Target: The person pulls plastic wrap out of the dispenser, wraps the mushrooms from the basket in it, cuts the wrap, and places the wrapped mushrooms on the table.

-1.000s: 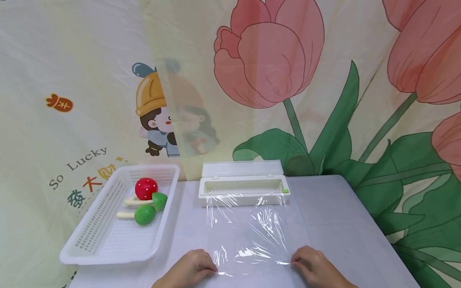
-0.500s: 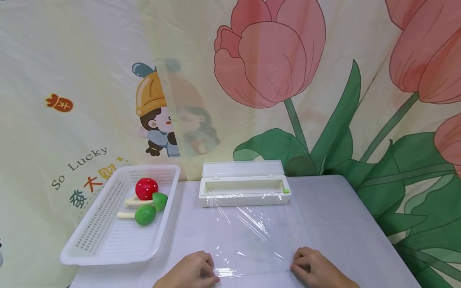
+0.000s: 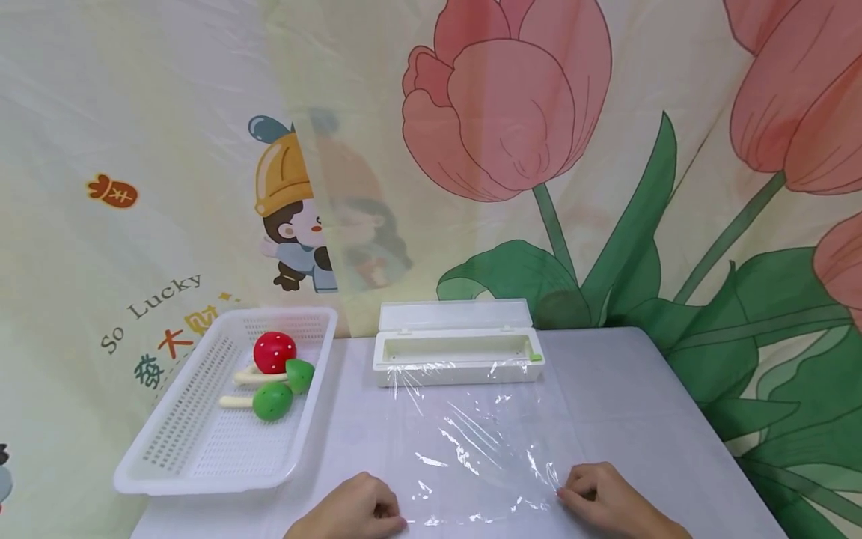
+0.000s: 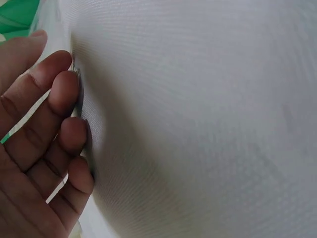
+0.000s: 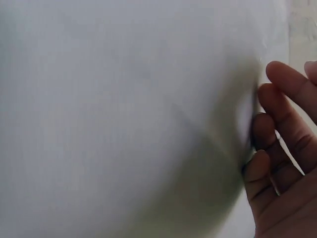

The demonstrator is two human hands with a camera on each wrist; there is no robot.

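A sheet of clear cling film (image 3: 465, 449) runs from the front of a white cling film dispenser (image 3: 458, 372) toward me over the table. My left hand (image 3: 353, 509) holds the near left corner, its fingers curled. The right hand (image 3: 609, 500) pinches the near right corner, and creases in the film run to its fingertips. Both wrist views show the left fingertips (image 4: 73, 133) and right fingertips (image 5: 262, 126) right at the white cloth. The dispenser's lid (image 3: 454, 316) stands raised at the back, and a green slider (image 3: 535, 357) sits at its right end.
To the left, a white plastic basket (image 3: 202, 486) holds a red spotted toy mushroom (image 3: 274, 352) and two green ones, the nearer green mushroom (image 3: 272, 402) lying on its side. A white cloth covers the table (image 3: 606, 404). A printed curtain (image 3: 377, 75) hangs behind it.
The film's near edge has come slightly closer to me and lower. My right hand has shifted a little to the right, spreading the film; the left has moved slightly. Basket and dispenser stay put.
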